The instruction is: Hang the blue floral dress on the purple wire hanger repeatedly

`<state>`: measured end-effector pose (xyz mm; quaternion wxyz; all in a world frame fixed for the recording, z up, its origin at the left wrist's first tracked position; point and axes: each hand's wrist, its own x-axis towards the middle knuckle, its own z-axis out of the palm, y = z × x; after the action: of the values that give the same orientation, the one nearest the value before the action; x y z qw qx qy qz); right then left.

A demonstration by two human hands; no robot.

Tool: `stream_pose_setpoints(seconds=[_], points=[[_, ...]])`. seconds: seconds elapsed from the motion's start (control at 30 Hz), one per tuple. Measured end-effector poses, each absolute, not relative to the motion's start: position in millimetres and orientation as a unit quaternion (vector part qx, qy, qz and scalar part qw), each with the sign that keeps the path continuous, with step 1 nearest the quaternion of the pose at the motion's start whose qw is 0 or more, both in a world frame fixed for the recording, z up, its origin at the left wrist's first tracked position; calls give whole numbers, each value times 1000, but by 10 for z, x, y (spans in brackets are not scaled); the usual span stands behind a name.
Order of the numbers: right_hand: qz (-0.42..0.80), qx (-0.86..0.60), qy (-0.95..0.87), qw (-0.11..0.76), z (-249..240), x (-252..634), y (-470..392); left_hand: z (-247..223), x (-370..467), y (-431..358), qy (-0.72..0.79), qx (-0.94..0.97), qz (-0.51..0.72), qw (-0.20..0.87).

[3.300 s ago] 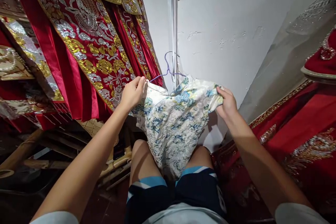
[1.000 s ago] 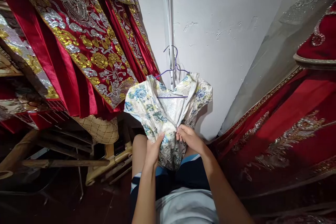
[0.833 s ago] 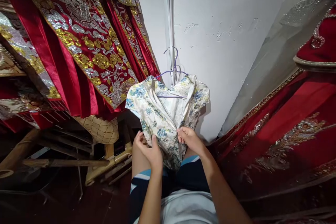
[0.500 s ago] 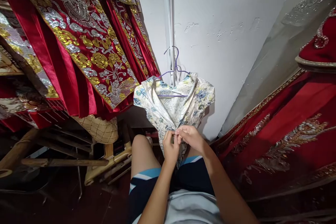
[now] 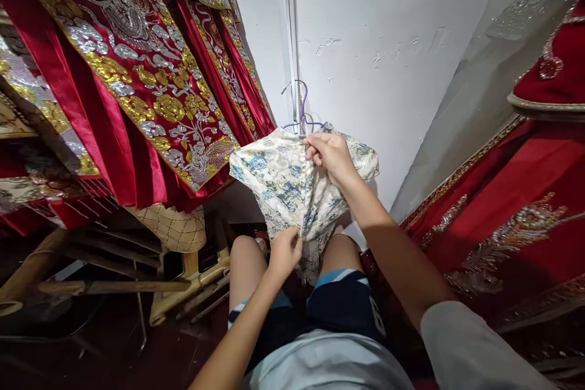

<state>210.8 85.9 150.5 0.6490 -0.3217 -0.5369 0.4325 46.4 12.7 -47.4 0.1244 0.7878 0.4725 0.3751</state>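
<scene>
1. A short-sleeved garment of white cloth with blue and yellow floral print point(image 5: 278, 177) is hung in the middle of the scene, in front of the person's knees, with its sleeves spread to left and right.
2. It is carried by a thin purple hanger point(image 5: 305, 97), whose hook is seen above the neckline, beside a narrow, pale upright strip point(image 5: 289, 30) on the white wall point(image 5: 365, 12) at the far side.
3. By the right hand point(image 5: 331, 155) the garment is gripped at the top of its front, near the neckline; thumb and forefinger are pressed together on the edge, with the other fingers curled.
4. By the left hand point(image 5: 286, 250) the front is pinched lower down, nearer the person; what exactly lies beneath these fingertips cannot be told.
5. Between the hands the front seam is drawn into a nearly straight line.
6. To the left, red satin cloth with gold and silver sequins point(image 5: 169, 106) is hung; to the right, beaded red cloth point(image 5: 479, 219) is seen.
</scene>
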Motion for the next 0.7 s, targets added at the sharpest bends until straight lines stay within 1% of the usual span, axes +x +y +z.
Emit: stream_pose_setpoints(seconds=[0.1, 0.13, 0.2, 0.27, 0.33, 0.4, 0.47, 0.53, 0.63, 0.67, 0.7], points=[[404, -336, -567, 634, 1435, 2103, 776, 89, 479, 292, 403, 771, 474, 135], [398, -342, -574, 628, 1425, 2109, 754, 325, 494, 368, 381, 754, 523, 114], [385, -348, -592, 616, 1434, 2127, 726, 795, 540, 538, 348, 739, 574, 60], [364, -342, -618, 607, 1454, 2145, 724, 1179, 605, 700, 329, 748, 575, 22], [338, -337, -636, 606, 1432, 2149, 760, 1424, 680, 813, 324, 772, 546, -14], [308, -356, -636, 611, 1327, 2124, 829, 1548, 734, 864, 324, 790, 518, -40], [285, -401, -629, 602, 1133, 2073, 903, 1611, 716, 882, 324, 784, 528, -44], [287, -439, -627, 576, 893, 2016, 942, 1657, 584, 921, 332, 735, 591, -6], [339, -437, -624, 551, 593, 1966, 888, 1682, 193, 1080, 362, 546, 736, 167], [363, -426, -615, 555, 533, 1960, 843, 1658, 44, 1151, 368, 462, 771, 236], [389, -412, -603, 561, 494, 1955, 791, 1610, -91, 1220, 376, 407, 785, 276]])
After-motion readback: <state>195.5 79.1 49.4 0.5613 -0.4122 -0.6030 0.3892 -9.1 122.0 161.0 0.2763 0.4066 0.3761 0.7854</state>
